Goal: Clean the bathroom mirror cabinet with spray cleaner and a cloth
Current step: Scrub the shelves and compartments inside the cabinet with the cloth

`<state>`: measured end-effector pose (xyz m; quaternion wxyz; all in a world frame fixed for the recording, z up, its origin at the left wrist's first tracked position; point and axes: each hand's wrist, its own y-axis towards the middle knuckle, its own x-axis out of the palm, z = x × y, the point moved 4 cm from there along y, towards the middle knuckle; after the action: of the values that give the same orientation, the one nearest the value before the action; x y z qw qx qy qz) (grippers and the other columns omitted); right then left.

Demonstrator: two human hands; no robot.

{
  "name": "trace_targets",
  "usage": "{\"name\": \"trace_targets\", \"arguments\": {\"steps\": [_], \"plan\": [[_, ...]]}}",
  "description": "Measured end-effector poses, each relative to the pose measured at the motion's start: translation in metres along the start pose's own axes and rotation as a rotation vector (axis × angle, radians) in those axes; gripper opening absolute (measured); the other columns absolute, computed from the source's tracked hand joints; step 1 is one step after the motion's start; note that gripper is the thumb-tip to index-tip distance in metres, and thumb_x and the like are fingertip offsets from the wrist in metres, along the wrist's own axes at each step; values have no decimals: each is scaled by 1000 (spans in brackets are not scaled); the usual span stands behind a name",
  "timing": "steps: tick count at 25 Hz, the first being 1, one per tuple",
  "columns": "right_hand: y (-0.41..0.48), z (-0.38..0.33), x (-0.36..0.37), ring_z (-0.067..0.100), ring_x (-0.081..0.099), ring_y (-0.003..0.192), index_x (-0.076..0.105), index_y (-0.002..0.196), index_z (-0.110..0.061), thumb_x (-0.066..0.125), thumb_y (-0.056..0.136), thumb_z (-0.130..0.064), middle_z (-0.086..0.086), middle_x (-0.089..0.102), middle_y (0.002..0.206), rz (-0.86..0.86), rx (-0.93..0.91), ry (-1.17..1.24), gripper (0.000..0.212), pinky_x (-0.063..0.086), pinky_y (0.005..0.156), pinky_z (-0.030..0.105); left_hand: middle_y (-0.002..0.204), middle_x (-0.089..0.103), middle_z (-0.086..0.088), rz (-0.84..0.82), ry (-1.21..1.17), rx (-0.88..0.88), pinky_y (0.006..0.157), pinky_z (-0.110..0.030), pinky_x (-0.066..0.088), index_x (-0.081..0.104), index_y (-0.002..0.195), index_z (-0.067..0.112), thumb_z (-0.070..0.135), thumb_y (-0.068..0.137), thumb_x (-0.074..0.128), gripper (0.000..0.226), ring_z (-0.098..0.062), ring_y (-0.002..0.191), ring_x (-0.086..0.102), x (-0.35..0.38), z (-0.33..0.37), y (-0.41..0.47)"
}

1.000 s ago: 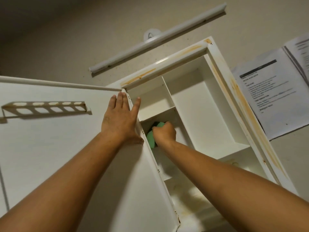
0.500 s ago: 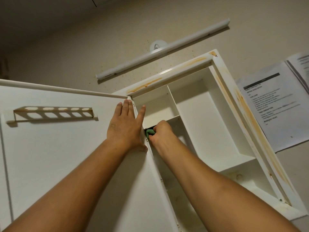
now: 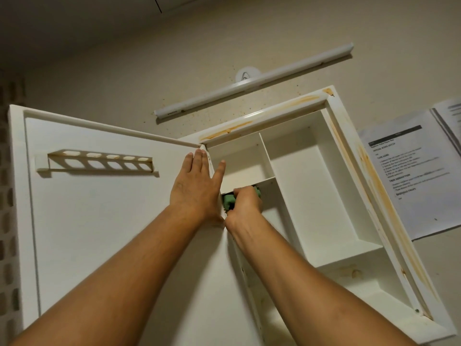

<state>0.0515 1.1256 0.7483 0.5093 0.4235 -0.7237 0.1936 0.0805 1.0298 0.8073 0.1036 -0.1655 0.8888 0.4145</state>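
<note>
Left hand point(image 3: 197, 186): flat, fingers straight and together, palm pressed on the inside of the open door point(image 3: 112, 221) at its hinge edge. The thumb is splayed out towards 1 o'clock, over the cabinet opening.

Right hand point(image 3: 245, 204): fingers curled tight round the green cloth point(image 3: 229, 201). It sits just at 3 o'clock of the left hand, wrists nearly touching.

The cloth is inside the cabinet point(image 3: 363, 171), in the left column, directly under the small shelf point(image 3: 262, 181) and against the hinge-side wall. Only bits of green show around the knuckles.

Door is swung open at 9 o'clock of the cabinet, with a slotted holder rack point(image 3: 99, 162) on its inner face.

Orange-brown stains point(image 3: 274, 113) run along the cabinet's top rim and down its right frame.

Tube light point(image 3: 249, 82) is on the wall at 12 o'clock of the cabinet. Printed sheets point(image 3: 411, 181) are on the wall at 3 o'clock.
</note>
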Motion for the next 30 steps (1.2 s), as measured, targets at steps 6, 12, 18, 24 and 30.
{"name": "trace_targets", "arguments": {"steps": [6, 12, 18, 24, 30], "plan": [[-19, -18, 5, 19, 43, 51, 54, 86, -10, 37, 89, 4, 6, 48, 71, -8, 32, -319, 22, 38, 41, 20, 166, -12, -31, -31, 9, -27, 127, -53, -2, -18, 162, 20, 85, 72, 64, 138, -43, 155, -15, -4, 1, -2], [-30, -22, -3, 17, 38, 50, 53, 102, -3, 32, 92, 11, 8, 45, 69, -16, -96, -342, 27, 29, 33, 11, 165, -13, -32, -34, 28, -31, 127, -54, -4, -20, 161, 18, 85, 73, 64, 138, -46, 154, -16, -1, 2, -1], [-19, -18, 5, 20, 43, 49, 52, 92, -1, 29, 86, 16, 11, 49, 72, 24, -87, -398, 29, 35, 41, 19, 165, -13, -34, -30, 20, -39, 126, -55, -7, -19, 161, 17, 84, 75, 63, 136, -47, 154, -16, 0, 3, -2], [-15, -43, -2, 37, 69, 84, 58, 112, 0, 35, 88, 16, 20, 65, 106, 85, -148, -362, 37, 62, 74, 49, 164, -13, -35, -30, 16, -39, 125, -56, -9, -21, 160, 15, 81, 74, 67, 140, -49, 153, -16, 1, 5, -4], [-17, -47, -7, 42, 69, 96, 60, 108, 1, 37, 90, 15, 22, 67, 112, 154, -194, -284, 32, 57, 86, 63, 164, -13, -36, -37, 13, -37, 125, -57, -10, -19, 161, 16, 78, 76, 68, 137, -50, 153, -16, -5, 4, -7]]}}
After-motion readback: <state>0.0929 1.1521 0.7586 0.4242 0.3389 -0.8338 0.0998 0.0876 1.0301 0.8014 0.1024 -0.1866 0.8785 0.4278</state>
